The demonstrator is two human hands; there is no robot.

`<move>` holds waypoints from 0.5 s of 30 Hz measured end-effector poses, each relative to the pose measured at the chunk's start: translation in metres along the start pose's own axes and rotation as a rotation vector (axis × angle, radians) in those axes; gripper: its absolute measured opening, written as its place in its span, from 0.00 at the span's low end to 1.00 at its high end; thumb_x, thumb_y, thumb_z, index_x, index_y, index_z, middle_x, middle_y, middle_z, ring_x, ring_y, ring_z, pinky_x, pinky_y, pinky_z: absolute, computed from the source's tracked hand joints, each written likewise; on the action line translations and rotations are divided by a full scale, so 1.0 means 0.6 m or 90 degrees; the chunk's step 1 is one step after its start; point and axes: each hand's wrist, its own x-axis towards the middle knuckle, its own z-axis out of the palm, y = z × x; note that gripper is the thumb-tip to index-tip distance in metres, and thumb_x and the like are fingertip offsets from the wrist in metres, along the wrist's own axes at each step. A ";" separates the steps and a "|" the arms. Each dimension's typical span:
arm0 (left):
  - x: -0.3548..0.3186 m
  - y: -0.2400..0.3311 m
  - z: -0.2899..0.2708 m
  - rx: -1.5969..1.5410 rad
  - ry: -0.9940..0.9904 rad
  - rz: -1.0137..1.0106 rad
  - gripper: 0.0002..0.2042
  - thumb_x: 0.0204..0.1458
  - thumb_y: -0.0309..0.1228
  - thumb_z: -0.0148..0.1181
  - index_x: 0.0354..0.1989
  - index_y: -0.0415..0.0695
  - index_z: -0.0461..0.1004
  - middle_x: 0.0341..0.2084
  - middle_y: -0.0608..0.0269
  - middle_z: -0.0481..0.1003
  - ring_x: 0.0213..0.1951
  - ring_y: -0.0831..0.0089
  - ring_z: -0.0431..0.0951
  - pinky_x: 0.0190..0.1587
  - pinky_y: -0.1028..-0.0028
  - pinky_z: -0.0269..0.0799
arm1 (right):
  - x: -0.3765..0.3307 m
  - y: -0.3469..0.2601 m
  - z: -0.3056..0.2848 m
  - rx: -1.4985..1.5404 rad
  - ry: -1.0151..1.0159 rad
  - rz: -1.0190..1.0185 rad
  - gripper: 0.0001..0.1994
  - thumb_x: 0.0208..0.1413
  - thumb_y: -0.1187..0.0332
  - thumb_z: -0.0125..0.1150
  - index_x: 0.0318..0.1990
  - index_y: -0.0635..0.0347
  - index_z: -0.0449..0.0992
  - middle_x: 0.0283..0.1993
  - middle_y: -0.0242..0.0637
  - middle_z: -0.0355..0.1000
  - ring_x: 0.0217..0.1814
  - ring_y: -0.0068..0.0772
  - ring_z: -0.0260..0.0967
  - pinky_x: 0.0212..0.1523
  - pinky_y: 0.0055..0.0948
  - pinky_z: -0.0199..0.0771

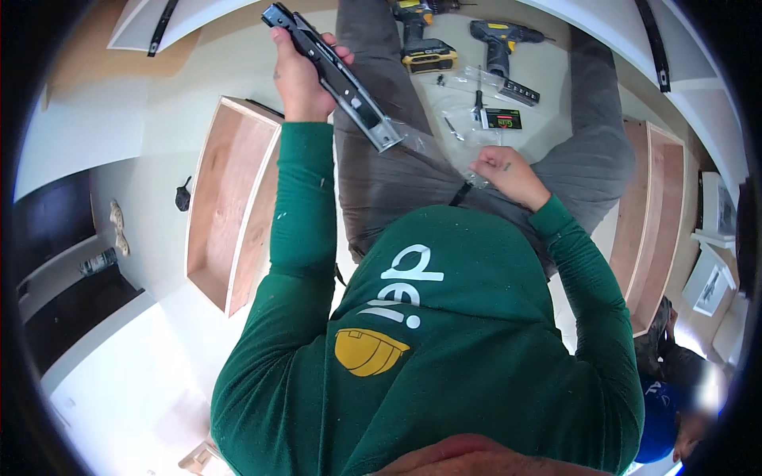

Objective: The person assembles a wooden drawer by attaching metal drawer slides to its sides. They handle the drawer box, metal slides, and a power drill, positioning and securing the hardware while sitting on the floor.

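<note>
At 2 o'clock, a rail (pixel 656 49) looks fixed; left grip (pixel 305 83) clasps a loose slide (pixel 343 83); right grip (pixel 509 174) curls, round what I can't tell.

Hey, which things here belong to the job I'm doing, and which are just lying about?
Likely part of the job:
metal slide rail in your left hand
left drill, right drill
left wooden box, right wooden box

Apparently just lying about:
small black object on the floor, left
pale object farther left, kind unclear

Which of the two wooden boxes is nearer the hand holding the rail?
The left box, on the same side as the left hand; the right box lies beyond the right leg.
</note>
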 end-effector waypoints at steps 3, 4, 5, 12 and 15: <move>0.021 0.005 0.000 -0.009 0.011 0.005 0.30 0.68 0.59 0.38 0.45 0.39 0.68 0.31 0.51 0.77 0.31 0.56 0.79 0.37 0.55 0.80 | 0.000 0.007 -0.004 -0.074 0.015 0.071 0.14 0.59 0.65 0.68 0.26 0.62 0.73 0.21 0.26 0.67 0.27 0.19 0.60 0.31 0.27 0.65; 0.027 0.005 0.000 0.002 -0.002 0.013 0.30 0.68 0.59 0.38 0.46 0.38 0.68 0.32 0.50 0.77 0.32 0.55 0.80 0.37 0.54 0.80 | -0.002 0.009 -0.009 -0.104 0.004 0.074 0.12 0.58 0.66 0.68 0.27 0.62 0.75 0.22 0.25 0.69 0.27 0.18 0.62 0.32 0.26 0.66; 0.031 0.005 -0.001 0.017 0.000 0.016 0.30 0.68 0.59 0.39 0.47 0.37 0.68 0.33 0.49 0.77 0.33 0.55 0.80 0.37 0.54 0.81 | -0.003 0.011 -0.017 -0.135 -0.006 0.078 0.10 0.58 0.67 0.68 0.28 0.62 0.77 0.23 0.25 0.71 0.28 0.18 0.64 0.34 0.25 0.67; 0.012 -0.009 0.015 0.025 -0.046 0.057 0.21 0.69 0.48 0.47 0.50 0.39 0.66 0.34 0.50 0.78 0.32 0.57 0.81 0.36 0.57 0.82 | -0.001 -0.024 -0.053 0.090 0.337 -0.054 0.10 0.53 0.68 0.72 0.42 0.60 0.84 0.55 0.39 0.77 0.62 0.29 0.70 0.60 0.32 0.69; -0.031 -0.021 0.050 0.090 -0.132 0.010 0.16 0.68 0.44 0.52 0.49 0.43 0.66 0.32 0.56 0.78 0.30 0.65 0.80 0.35 0.63 0.81 | 0.036 -0.106 -0.034 0.291 0.274 -0.152 0.22 0.58 0.67 0.69 0.59 0.60 0.73 0.61 0.39 0.72 0.62 0.30 0.69 0.61 0.32 0.70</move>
